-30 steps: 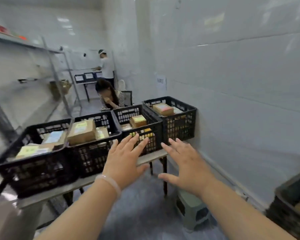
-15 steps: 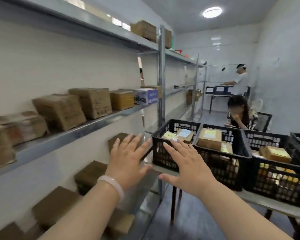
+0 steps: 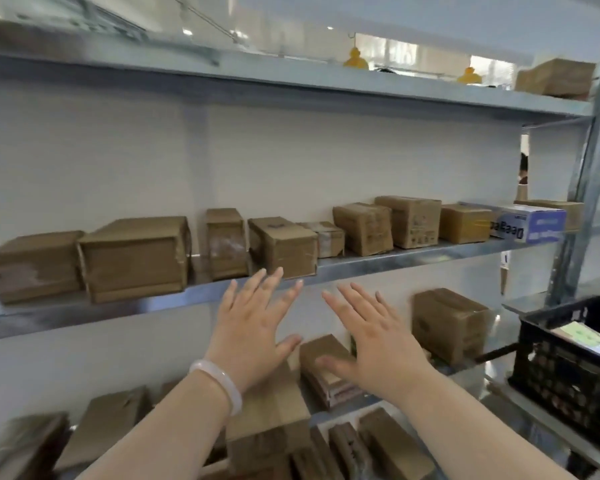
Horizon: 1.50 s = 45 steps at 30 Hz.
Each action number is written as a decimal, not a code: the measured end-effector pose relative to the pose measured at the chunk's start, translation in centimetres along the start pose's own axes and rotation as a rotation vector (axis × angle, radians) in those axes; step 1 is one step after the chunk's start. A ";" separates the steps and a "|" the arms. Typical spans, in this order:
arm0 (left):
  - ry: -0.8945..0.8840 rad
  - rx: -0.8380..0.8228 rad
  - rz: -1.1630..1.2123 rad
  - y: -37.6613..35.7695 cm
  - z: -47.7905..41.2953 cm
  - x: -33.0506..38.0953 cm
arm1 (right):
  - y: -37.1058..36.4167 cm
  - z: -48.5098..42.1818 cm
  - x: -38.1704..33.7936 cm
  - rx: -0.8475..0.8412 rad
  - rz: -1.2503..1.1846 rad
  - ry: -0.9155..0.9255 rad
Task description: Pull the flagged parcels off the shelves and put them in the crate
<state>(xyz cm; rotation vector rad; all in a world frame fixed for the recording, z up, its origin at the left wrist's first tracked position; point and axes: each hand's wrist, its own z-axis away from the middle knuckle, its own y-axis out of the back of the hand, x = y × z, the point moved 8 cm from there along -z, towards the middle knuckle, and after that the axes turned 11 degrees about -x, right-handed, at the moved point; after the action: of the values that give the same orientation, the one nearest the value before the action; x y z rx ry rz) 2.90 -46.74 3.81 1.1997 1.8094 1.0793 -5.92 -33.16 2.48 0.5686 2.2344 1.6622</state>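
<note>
Now both hands are raised and spread before shelves of brown parcels.
The left hand [image 3: 253, 327] and right hand [image 3: 371, 337] each have a released grip, with straight fingers holding nothing; I cannot tell whether the left fingertips touch the middle shelf [image 3: 413, 263]. Parcels [image 3: 284, 249] stand in a row on that shelf, and the lower parcels [image 3: 451, 323] are partly hidden behind the arms. Their labels are too blurred to show which are flagged. The black crate [image 3: 568, 362] at the near right is cut off by the edge.

The right edge cuts off the crate [image 3: 565, 372]; markings on the parcels [image 3: 136, 259] are blurred.
</note>
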 end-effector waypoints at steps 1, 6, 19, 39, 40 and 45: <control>0.037 0.009 -0.007 0.9 0.8 -1.7 | 0.1 -0.6 -1.5 0.007 0.003 0.028; 0.170 0.109 -0.017 4.6 4.4 -9.8 | 0.8 -3.6 -8.7 0.071 -0.022 0.144; 0.368 0.130 -0.060 6.4 12.7 -30.7 | 1.2 -12.1 -32.0 0.200 -0.126 0.496; 0.509 -0.035 0.595 3.0 6.9 -46.5 | -1.2 -30.5 -37.7 0.048 -0.936 -0.030; 0.519 -0.042 0.627 2.7 6.7 -46.7 | -1.7 -31.3 -37.4 0.021 -1.030 -0.067; 0.535 -0.003 0.782 2.5 7.1 -46.8 | -5.0 -33.0 -37.3 -0.140 -1.289 -0.227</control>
<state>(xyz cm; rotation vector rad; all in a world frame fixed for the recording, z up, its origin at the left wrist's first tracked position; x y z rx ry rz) 25.13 -88.35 8.05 1.8117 1.7135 1.9889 10.97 -80.05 7.28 -0.6082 1.6038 0.9382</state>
